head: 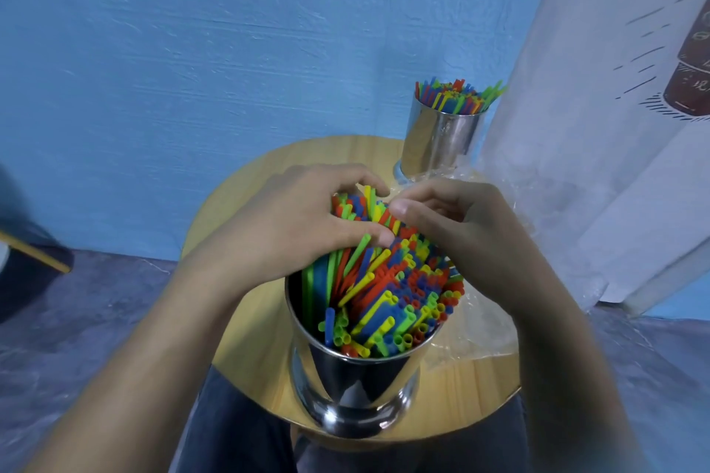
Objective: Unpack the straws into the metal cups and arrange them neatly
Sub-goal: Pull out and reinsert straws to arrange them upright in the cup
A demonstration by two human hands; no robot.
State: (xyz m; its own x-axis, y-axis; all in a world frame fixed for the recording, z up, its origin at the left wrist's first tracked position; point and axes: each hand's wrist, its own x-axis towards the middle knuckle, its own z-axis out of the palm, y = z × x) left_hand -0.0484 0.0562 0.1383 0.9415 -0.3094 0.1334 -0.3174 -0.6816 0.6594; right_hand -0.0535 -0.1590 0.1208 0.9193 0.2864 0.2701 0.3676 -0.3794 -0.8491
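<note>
- While the near cup (357,376) stands at 6 o'clock on the round table (246,338), its straws (388,292) tilt with their long axes toward 12 o'clock, open ends uppermost.
- Left hand (292,219): fingers and thumb curl round the upper straw ends from 10 o'clock, gripping them.
- Right hand (461,227): enters from 3 o'clock with fingers curled and the thumb pressed on the tips, gripping the same bunch; its fingertips are hidden.
- Far cup (438,142), at 1 o'clock, holds a second bunch (457,96) upright and slightly fanned.
- Materials: both cups are mirror-polished metal cylinders with flared feet; the straws are thin plastic tubes in red, blue, green and yellow; the table is pale wood grain.
- Clear film (480,334) lies crumpled at 3 o'clock, its outline hard to trace under the right forearm.
- Hands and straws hide the near cup's 12 o'clock rim.
</note>
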